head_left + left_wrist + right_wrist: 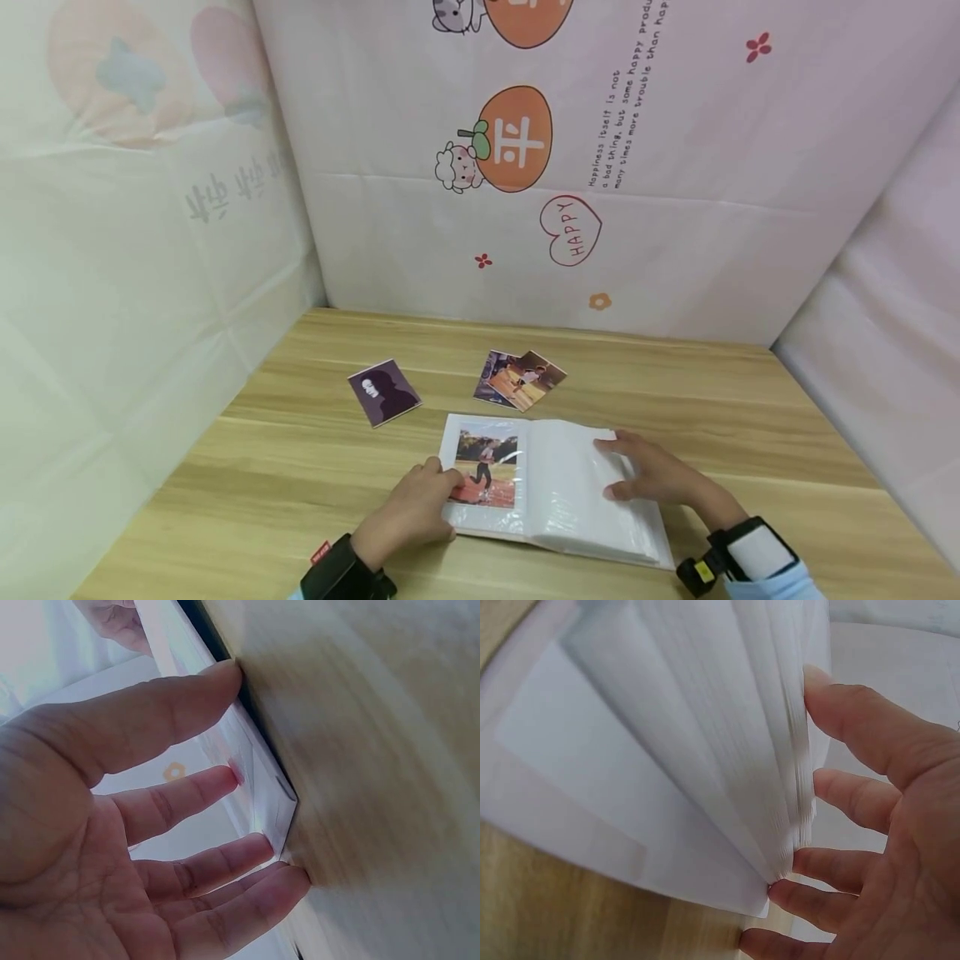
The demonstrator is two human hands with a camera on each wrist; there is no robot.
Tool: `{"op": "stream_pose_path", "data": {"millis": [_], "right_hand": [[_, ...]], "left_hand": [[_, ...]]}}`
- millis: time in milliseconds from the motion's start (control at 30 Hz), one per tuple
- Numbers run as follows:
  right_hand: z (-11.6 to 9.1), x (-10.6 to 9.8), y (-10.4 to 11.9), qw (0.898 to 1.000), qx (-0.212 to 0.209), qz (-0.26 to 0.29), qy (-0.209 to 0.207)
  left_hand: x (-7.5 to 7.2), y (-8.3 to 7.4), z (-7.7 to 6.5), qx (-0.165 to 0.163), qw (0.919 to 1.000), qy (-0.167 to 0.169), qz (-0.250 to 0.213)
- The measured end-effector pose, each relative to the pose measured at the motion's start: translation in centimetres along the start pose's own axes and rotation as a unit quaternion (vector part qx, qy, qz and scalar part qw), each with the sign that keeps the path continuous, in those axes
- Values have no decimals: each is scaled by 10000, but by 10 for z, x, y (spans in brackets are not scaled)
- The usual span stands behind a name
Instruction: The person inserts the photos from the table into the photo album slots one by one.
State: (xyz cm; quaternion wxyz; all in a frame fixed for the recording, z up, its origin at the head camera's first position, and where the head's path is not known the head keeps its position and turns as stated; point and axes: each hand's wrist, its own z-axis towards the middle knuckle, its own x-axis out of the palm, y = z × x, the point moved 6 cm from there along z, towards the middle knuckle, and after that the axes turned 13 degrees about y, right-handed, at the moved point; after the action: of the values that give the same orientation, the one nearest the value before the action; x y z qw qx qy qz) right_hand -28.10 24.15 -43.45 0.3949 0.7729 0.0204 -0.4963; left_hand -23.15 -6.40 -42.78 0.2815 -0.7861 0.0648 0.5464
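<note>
An open white photo album (573, 492) lies on the wooden table. Behind a clear sleeve, its left page holds a photo of a running person (487, 471). My left hand (416, 508) touches the album's left side, its fingertips on the page and corner and its thumb by the near edge. At the right side, my right hand (660, 475) has its fingertips against the white pages. In the right wrist view, the stacked page edges (780, 750) fan slightly beside the extended fingers and thumb, above the white back cover (630, 802).
Beyond the album, two overlapping photo cards (525, 379) lie on the table. A dark purple card (386, 393) with a hooded figure lies farther left. White printed cloth (675, 250) hangs at the back and both sides.
</note>
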Motion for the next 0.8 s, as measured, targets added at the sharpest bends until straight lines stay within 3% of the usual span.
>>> {"op": "stream_pose_path", "data": {"millis": [100, 267, 433, 633, 800], "right_hand": [[0, -1, -1, 10000, 48, 7, -17], [0, -1, -2, 9999, 139, 28, 5], [-1, 0, -1, 9996, 261, 36, 57], [-1, 0, 0, 9997, 243, 56, 77], [-1, -1, 0, 9998, 195, 53, 90]], "left_hand": [[-1, 0, 1, 39, 10000, 57, -53], [-6, 10, 4, 119, 9963, 259, -806], [-18, 22, 9, 144, 9913, 160, -1300], [-33, 49, 20, -436, 9812, -168, -1874], [-52, 74, 33, -961, 9770, -535, -1828]]}}
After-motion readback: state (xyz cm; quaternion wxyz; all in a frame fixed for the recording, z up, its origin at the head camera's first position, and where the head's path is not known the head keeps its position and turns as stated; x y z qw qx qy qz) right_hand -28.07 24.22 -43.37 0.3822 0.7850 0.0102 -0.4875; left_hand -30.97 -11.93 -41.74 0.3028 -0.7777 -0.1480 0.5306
